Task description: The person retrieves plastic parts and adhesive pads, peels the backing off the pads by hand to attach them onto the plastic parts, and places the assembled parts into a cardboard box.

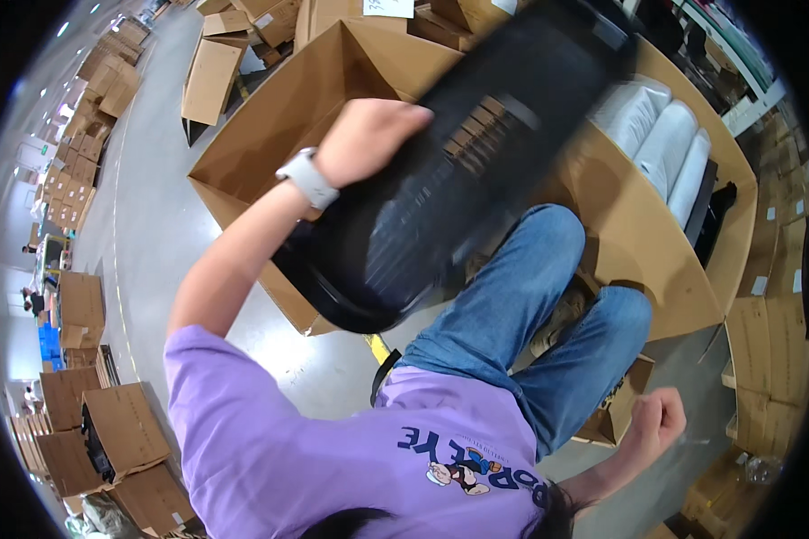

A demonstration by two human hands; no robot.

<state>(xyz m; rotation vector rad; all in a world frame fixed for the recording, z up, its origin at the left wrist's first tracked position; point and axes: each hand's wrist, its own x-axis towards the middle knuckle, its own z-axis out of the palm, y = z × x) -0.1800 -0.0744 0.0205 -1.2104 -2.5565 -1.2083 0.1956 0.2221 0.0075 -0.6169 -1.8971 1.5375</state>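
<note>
A big black ribbed cylinder-shaped appliance [449, 171] lies tilted and motion-blurred across the corner of a large open cardboard box [270, 135]. My left hand [368, 135], with a white watch on the wrist, is clamped on the cylinder's upper side, fingers curled over its far edge. The cylinder's lower end hangs over the box's front wall near my knee. My right hand [658, 418] is a closed fist low on the right, beside a small cardboard box [616, 415]; I see nothing in it. My jeans-clad legs [521, 305] are bent below the cylinder.
White wrapped rolls [665, 135] fill a second large cardboard box [638, 242] on the right. Flattened and stacked cartons [211, 76] line the grey floor at the back and the left. Open brown boxes [121, 427] stand at lower left; more cartons are stacked at far right.
</note>
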